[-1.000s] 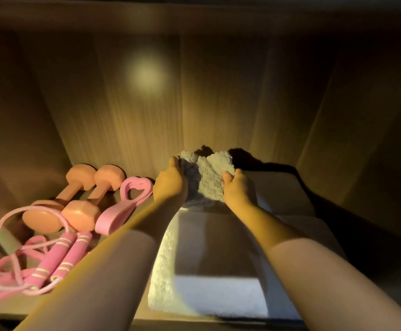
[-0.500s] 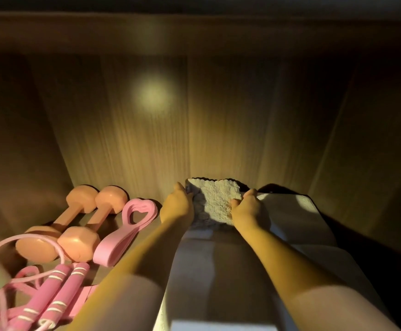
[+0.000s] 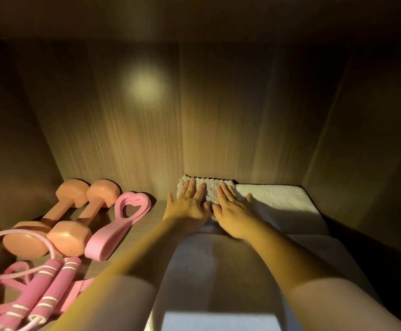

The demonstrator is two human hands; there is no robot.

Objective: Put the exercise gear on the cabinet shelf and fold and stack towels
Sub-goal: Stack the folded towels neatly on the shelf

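**Head view, cabinet interior.** I saw the left hand [image 3: 187, 207] and the right hand [image 3: 233, 212] lying flat side by side. Their fingers were straight and slightly spread and gripped nothing. Both palms pressed on the small grey towel [image 3: 211, 190].

That towel sat folded at the back of the cabinet shelf [image 3: 157, 209], with its far edge close against the back panel [image 3: 218, 115]. It rested on top of the white folded towels [image 3: 276, 199], which filled the right half of the shelf.

The exercise gear lay to the left, apart from the towels. Two dumbbells [image 3: 69, 237] lay side by side, with a pink heart-shaped grip ring [image 3: 104, 244] just beside them. A pink jump rope [image 3: 49, 283] lay coiled nearest the front edge.

**Handling, as I judged it.**
- **Grey towel:** it was light, soft, limp terry with no stiffness of its own, so it would sag or unfold if lifted by one corner. I would take it at two opposite folded edges, or flatten it with open palms as here.
- **Stack:** the towel's pile should resist sliding on the towel beneath, so a push could drag the lower layer and skew the stack.
- **Dumbbells:** they looked dense and rigid, best taken at the narrow handle.
- **Rope:** it was loose and liable to tangle.

Dim light hid how many layers the white stack had.
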